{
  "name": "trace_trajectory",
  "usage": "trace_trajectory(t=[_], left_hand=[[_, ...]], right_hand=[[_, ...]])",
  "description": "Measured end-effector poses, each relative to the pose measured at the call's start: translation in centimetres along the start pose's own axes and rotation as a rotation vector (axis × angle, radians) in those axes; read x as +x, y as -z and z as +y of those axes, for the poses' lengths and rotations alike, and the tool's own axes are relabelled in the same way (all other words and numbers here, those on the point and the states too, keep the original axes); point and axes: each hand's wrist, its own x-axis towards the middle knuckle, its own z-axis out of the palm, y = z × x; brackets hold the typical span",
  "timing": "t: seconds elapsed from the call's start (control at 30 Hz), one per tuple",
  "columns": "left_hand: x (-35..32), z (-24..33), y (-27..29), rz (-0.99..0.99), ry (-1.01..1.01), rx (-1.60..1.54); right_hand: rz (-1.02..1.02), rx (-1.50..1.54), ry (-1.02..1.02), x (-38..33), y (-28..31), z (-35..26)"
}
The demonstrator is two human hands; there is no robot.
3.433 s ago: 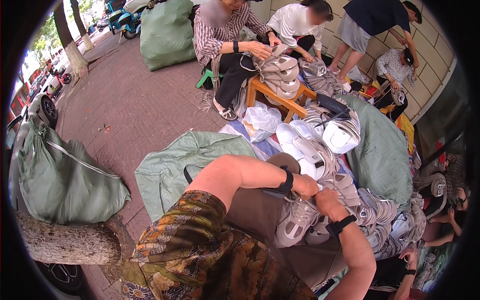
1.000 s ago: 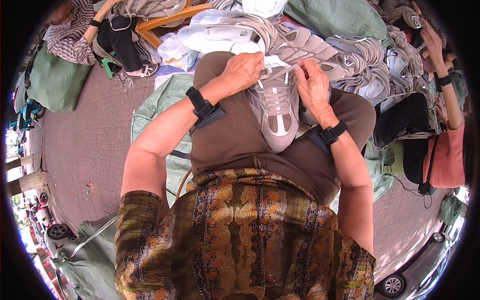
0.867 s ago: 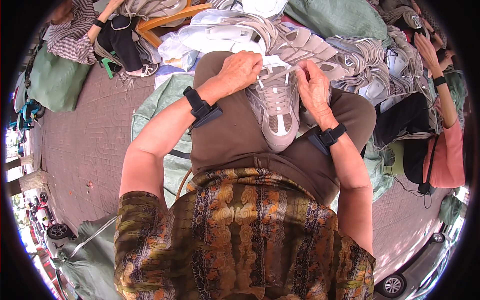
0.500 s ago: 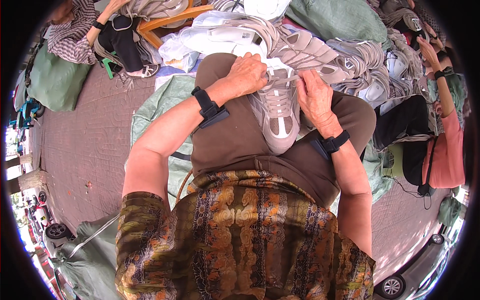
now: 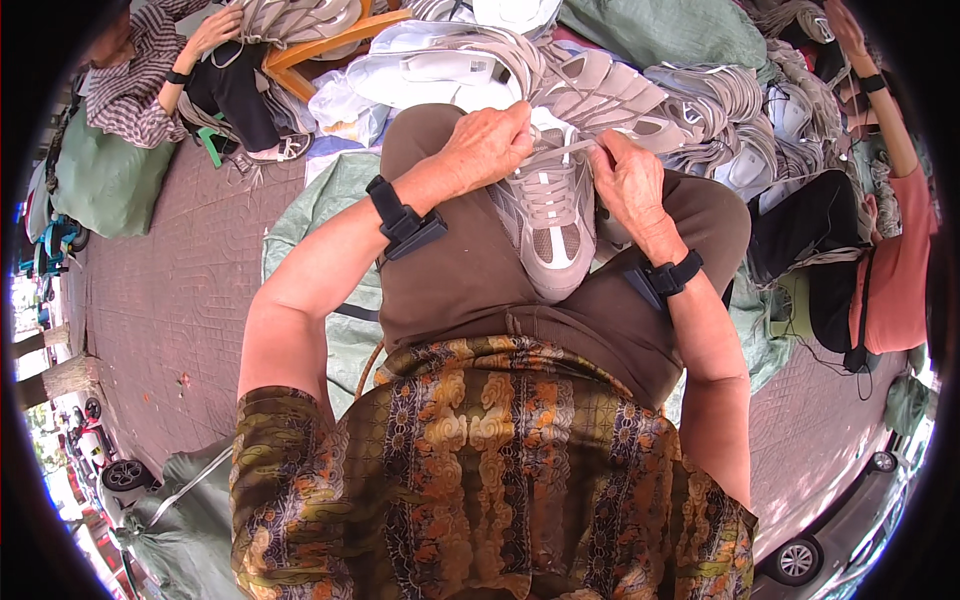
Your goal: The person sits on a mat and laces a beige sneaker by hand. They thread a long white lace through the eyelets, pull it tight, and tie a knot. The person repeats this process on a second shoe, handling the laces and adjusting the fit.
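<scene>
A beige-grey and white sneaker (image 5: pixel 550 225) is held between my thighs with its toe toward me. Its laces are threaded up the front. One flat beige shoelace (image 5: pixel 562 152) stretches across the top of the tongue, from hand to hand. My left hand (image 5: pixel 488 148) is closed in a pinch at the left end of that lace, beside the shoe's collar. On the other side, my right hand (image 5: pixel 630 178) pinches the lace between thumb and forefinger. The shoe's heel is mostly hidden behind the tongue and hands.
Ahead lie piled shoe uppers (image 5: pixel 610 95) and a plastic-wrapped bundle (image 5: pixel 430 75). A green sack (image 5: pixel 665 40) rests behind them. A wooden stool frame (image 5: pixel 300 75) stands front left. Co-workers sit at left, in a checked shirt (image 5: pixel 135 70), and right, in a pink top (image 5: pixel 893 270).
My hands have moved slightly apart, and the lace between them now runs in a straighter line. At the right, the co-worker's raised hand has gone higher.
</scene>
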Motion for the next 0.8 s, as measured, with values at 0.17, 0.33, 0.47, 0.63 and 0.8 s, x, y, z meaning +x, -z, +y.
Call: trace_trajectory(t=[0.17, 0.33, 0.47, 0.63, 0.8], left_hand=[[-1.0, -1.8, -0.5, 0.039, -0.019, -0.175], [-1.0, -2.3, -0.1, -0.049, 0.107, -0.488], [-1.4, -3.2, 0.2, -0.108, 0.180, -0.644], [-2.0, -2.4, 1.4, 0.128, -0.056, -0.035], [-3.1, -3.1, 3.0, -0.108, 0.169, -0.550]], right_hand=[[0.012, 0.141, -0.142, 0.1, -1.0, 0.3], [0.040, 0.129, -0.106, 0.3, -1.1, 0.3], [0.044, 0.096, -0.061, 0.3, -1.2, 0.6], [0.016, -0.030, 0.063, 0.4, -1.0, -0.3], [-0.017, -0.033, 0.019, 0.5, -1.4, 0.3]])
